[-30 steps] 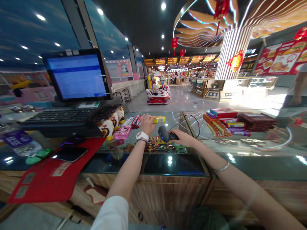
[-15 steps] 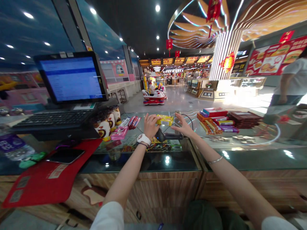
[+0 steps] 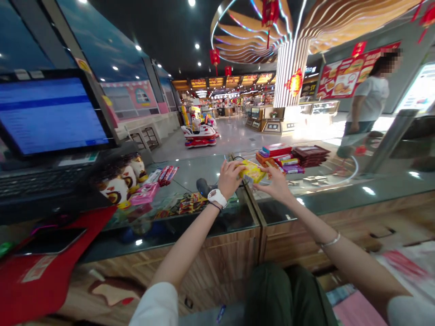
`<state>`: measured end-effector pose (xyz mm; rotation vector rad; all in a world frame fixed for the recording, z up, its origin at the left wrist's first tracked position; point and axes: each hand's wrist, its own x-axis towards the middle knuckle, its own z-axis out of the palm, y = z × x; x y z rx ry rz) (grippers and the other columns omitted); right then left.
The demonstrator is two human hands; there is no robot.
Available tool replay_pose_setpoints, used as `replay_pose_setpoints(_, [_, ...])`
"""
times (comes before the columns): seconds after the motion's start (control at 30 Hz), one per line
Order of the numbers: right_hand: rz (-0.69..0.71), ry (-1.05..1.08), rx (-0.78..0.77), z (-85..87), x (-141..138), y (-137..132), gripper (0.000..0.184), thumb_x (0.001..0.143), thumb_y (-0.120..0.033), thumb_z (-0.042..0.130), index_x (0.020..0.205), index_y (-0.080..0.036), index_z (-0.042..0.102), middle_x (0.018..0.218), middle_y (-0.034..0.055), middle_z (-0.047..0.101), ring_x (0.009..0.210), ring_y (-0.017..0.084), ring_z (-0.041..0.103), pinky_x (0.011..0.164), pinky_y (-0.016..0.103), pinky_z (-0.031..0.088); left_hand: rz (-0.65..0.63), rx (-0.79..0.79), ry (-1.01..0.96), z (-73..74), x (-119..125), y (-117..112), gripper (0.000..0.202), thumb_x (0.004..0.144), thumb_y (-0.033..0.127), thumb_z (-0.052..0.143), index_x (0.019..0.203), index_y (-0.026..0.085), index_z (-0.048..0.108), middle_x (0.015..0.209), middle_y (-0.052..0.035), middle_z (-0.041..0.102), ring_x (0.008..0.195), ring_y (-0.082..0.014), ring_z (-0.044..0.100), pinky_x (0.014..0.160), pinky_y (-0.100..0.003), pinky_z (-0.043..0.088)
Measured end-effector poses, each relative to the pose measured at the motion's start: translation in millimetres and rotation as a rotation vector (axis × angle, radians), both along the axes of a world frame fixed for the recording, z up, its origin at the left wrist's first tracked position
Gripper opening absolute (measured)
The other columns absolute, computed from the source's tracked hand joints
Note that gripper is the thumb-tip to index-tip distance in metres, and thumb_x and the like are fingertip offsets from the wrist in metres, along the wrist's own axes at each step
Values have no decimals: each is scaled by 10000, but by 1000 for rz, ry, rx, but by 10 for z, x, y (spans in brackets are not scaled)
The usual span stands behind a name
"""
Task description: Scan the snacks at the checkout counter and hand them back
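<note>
Both hands hold a small yellow snack packet (image 3: 252,172) above the glass counter. My left hand (image 3: 229,178), with a white watch at the wrist, grips its left end. At the right end, the fingers and thumb of my right hand (image 3: 277,183) close on it from above and below. The print on the packet is too blurred to read. Just left of my left hand, a black handheld scanner (image 3: 203,186) lies on the counter. Beyond my right hand sits a pile of chocolate bars and sweets (image 3: 280,159).
To the left stand a monitor (image 3: 50,113), a keyboard (image 3: 29,181) and several patterned cups (image 3: 127,179). Pink and red sweet packs (image 3: 146,194) lie beside them. A phone (image 3: 50,240) rests on a red mat (image 3: 37,290). Across the counter at right is a person (image 3: 369,97).
My right hand, open and apart from the packet before, has closed on its right end. The packet has moved right, away from above the scanner. The view has turned right.
</note>
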<state>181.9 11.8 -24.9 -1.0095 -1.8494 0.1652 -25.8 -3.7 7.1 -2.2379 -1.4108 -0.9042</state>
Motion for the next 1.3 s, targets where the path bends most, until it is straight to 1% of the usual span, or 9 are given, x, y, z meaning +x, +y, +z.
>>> replay_pose_setpoints(0.1, [-171,-46,47,-99,409,-31,517,696,-502,752,1087,-199,601,1138,138,700,1098,340,625,1016,511,421,-50,-17,-19,-29,423,85,430,848,139,609,1257,271,597,1324,-58,605,1287,-254,511,1226,-519,242])
replay_pose_setpoints(0.23, [-321,-89,48,-232,977,19,499,749,-533,707,1103,-204,582,1165,136,696,1131,340,615,1067,551,354,-162,-70,-34,-110,965,154,429,876,162,572,1297,245,564,1305,-64,610,1280,-237,518,1222,-480,253])
replay_pose_setpoints(0.37, [-442,-104,53,-317,1477,98,525,781,-593,660,1102,-184,588,1163,156,700,1113,341,624,1044,536,373,-279,-175,-2,-206,1475,229,438,889,169,547,1323,226,544,1324,-65,616,1292,-221,513,1225,-459,248])
replay_pose_setpoints(0.53, [-572,-126,19,-364,1929,228,522,821,-622,590,1084,-172,604,1145,166,707,1098,337,637,1022,542,390,-334,-281,70,-350,2034,444,519,898,159,499,1406,265,487,1437,-48,558,1355,-225,466,1235,-513,212])
replay_pose_setpoints(0.67, [-623,-143,-24,-415,2159,371,533,817,-631,578,1079,-168,612,1131,164,712,1076,323,650,1018,544,395,-335,-319,100,-475,2354,673,554,895,163,492,1437,272,462,1461,-49,543,1371,-239,450,1232,-539,209])
replay_pose_setpoints(0.83, [-673,-197,-126,-470,2296,534,508,808,-630,592,1056,-187,608,1092,135,721,1033,301,667,992,525,419,-333,-360,82,-587,2576,901,540,891,127,461,1406,285,500,1423,-43,582,1351,-243,470,1225,-570,207])
replay_pose_setpoints(1.03, [-686,-301,-267,-504,2322,618,520,813,-582,638,1131,-173,594,1076,134,712,988,297,686,876,445,494,-332,-352,101,-669,2650,1017,519,898,95,431,1383,256,523,1416,-61,590,1336,-238,496,1225,-574,197])
replay_pose_setpoints(1.2, [-689,-404,-200,-556,2275,594,555,864,-498,617,1324,-194,551,1383,190,557,1250,361,555,995,546,440,-300,-323,152,-701,2629,1055,530,914,131,474,1430,250,471,1469,-76,539,1354,-251,483,1224,-563,202])
replay_pose_setpoints(1.3, [-655,-463,-154,-577,2249,566,548,895,-450,577,1386,-214,516,1406,173,540,1303,361,504,1068,599,368,-295,-328,167,-704,2620,1078,541,921,157,492,1454,237,445,1496,-85,512,1368,-259,470,1231,-564,180])
